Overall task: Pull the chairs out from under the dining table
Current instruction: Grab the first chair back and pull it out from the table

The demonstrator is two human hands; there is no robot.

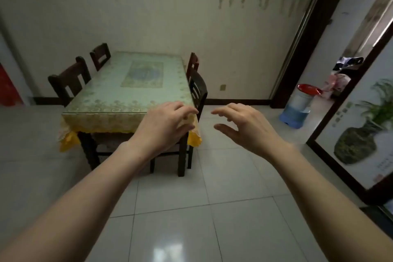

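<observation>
A dining table (119, 100) with a yellow-green patterned cloth stands against the far wall. Dark wooden chairs are tucked under it: two on the left side (70, 80) (100, 55) and two on the right side, a near one (197, 90) and a far one (192, 64). Both my arms are stretched forward in the air, short of the table. My left hand (163, 125) hovers in front of the table's near right corner, fingers curled and empty. My right hand (242, 125) floats to the right of it over the floor, fingers apart, holding nothing.
Pale floor tiles (180, 208) stretch between me and the table. A doorway at the right holds a blue-and-white bucket (296, 110) with a red lid. A dark-framed panel with a plant picture (361, 138) lines the right side. A red object (8, 89) sits at the far left.
</observation>
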